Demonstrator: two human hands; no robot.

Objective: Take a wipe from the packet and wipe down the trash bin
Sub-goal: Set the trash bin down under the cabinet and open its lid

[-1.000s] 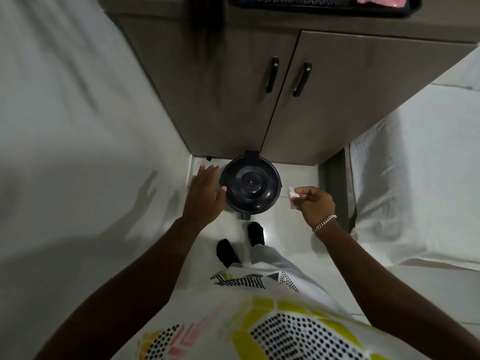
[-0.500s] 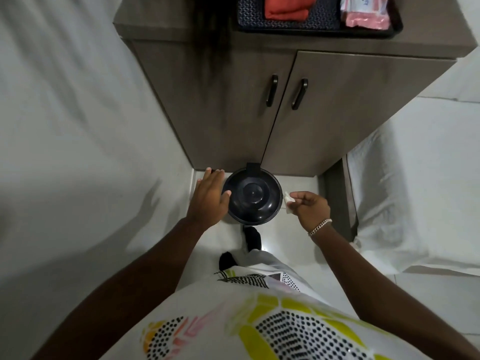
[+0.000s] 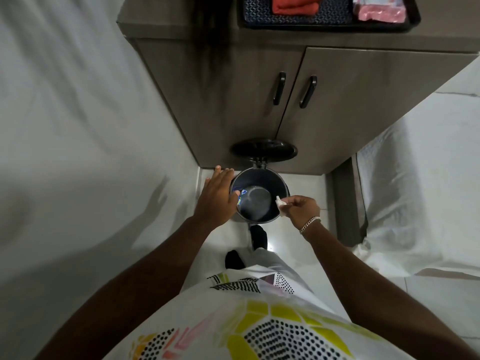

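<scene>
A small black pedal trash bin (image 3: 259,183) stands on the white floor in front of a cabinet, its round lid (image 3: 263,149) raised against the cabinet door. A bit of colourful wrapper lies inside at the left. My left hand (image 3: 217,197) rests flat with spread fingers on the bin's left rim. My right hand (image 3: 302,207) pinches a crumpled white wipe (image 3: 280,203) at the bin's right rim. A foot in a black sock (image 3: 258,236) is at the bin's pedal. The pink wipe packet (image 3: 379,9) lies on a tray on the cabinet top.
The grey-brown cabinet (image 3: 233,100) has two doors with black handles. A dark tray (image 3: 330,18) on top holds a folded orange cloth (image 3: 294,5). A white wall is at the left, and white sheeting (image 3: 420,190) hangs at the right.
The bin's lid has swung up and the inside now shows. My right hand has brought the wipe to the right rim. The view has tilted up a little.
</scene>
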